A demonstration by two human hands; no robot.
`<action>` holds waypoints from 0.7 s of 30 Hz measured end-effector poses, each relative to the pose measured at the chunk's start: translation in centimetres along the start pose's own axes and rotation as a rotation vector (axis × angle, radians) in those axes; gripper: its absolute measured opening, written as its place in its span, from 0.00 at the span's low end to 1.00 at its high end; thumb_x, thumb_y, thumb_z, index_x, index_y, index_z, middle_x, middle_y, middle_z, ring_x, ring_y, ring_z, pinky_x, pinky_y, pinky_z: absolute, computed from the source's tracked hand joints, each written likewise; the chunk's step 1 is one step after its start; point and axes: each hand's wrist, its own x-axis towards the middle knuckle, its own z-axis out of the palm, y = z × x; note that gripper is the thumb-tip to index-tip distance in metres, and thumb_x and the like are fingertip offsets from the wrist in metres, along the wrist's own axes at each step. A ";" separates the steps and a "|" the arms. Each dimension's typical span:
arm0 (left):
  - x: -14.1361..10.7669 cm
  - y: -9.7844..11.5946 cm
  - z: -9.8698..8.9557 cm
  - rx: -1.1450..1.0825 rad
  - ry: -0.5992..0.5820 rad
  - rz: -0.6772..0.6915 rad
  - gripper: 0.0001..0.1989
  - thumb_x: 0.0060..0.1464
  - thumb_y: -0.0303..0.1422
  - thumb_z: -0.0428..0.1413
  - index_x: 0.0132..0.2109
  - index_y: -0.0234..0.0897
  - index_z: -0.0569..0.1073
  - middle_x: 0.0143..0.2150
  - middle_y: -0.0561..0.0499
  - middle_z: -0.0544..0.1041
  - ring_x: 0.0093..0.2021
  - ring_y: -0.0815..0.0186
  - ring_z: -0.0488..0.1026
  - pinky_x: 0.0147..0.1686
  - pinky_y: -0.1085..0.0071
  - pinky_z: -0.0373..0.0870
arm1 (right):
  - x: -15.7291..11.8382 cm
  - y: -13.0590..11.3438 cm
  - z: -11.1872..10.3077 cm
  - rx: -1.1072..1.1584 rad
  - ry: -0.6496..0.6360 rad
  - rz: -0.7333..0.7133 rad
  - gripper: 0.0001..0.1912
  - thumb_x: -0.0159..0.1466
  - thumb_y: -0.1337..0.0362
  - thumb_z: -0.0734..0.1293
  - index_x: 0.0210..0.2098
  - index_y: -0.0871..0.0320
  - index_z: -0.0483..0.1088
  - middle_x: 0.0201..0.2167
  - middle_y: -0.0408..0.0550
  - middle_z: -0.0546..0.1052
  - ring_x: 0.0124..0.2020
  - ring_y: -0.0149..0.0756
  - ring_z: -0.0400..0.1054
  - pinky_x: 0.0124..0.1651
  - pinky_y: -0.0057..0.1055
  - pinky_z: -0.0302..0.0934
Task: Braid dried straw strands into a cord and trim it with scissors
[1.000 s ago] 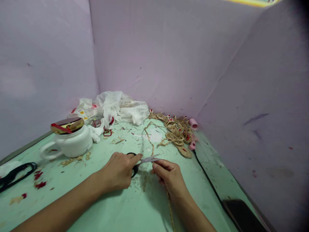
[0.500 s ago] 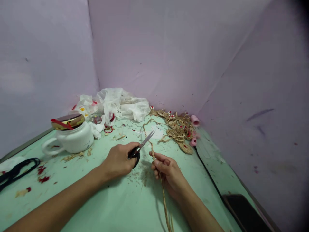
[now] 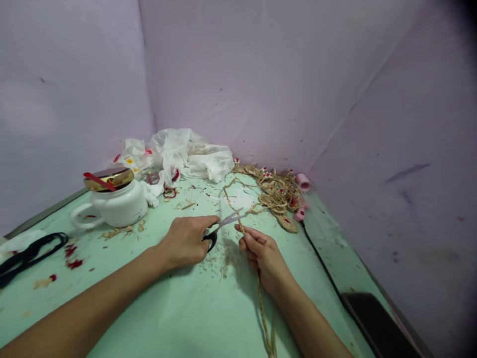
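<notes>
Black-handled scissors [image 3: 211,239] are in my left hand [image 3: 188,239], fingers closed round the handles. Their blades stand slightly apart, pointing right, with a braided straw cord [image 3: 241,227] at the blade tips. My right hand [image 3: 263,251] pinches that cord between thumb and fingers, just below the blades. From my right hand the cord hangs down to the bottom edge, and beyond the blades it runs back over the table toward a heap of coiled straw braid [image 3: 279,194].
A white mug [image 3: 121,205] with a gold lid stands at left, near a black cord loop [image 3: 32,256]. White plastic bags [image 3: 190,154] lie at the back. A pink tool [image 3: 299,214] with a black cable and a dark phone-like object [image 3: 378,323] are at right.
The scissors have moved right onto the cord, and their blades have opened. My right hand has shifted slightly right and up with the cord. The view has shifted a little.
</notes>
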 end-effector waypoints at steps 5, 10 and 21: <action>-0.1 -0.2 0.6 0.114 -0.029 0.150 0.27 0.41 0.28 0.48 0.52 0.44 0.61 0.41 0.51 0.72 0.40 0.61 0.68 0.34 0.70 0.60 | -0.1 -0.1 -0.2 0.200 -0.131 0.066 0.16 0.50 0.63 0.67 0.37 0.62 0.67 0.14 0.34 0.57 0.12 0.16 0.34 0.14 0.18 0.27; -0.2 -0.4 1.2 0.131 -0.023 0.166 0.28 0.42 0.28 0.47 0.54 0.43 0.58 0.40 0.49 0.71 0.40 0.61 0.68 0.35 0.69 0.61 | -0.2 -0.3 -0.3 0.322 -0.231 0.102 0.12 0.50 0.64 0.67 0.34 0.62 0.67 0.13 0.33 0.55 0.13 0.16 0.31 0.13 0.18 0.26; -0.1 -0.7 1.0 0.079 -0.038 0.121 0.22 0.45 0.26 0.45 0.49 0.47 0.64 0.31 0.55 0.74 0.31 0.67 0.70 0.28 0.75 0.58 | -0.3 -0.2 -0.1 0.267 -0.218 0.100 0.14 0.52 0.64 0.66 0.39 0.61 0.67 0.15 0.35 0.59 0.12 0.16 0.33 0.13 0.17 0.28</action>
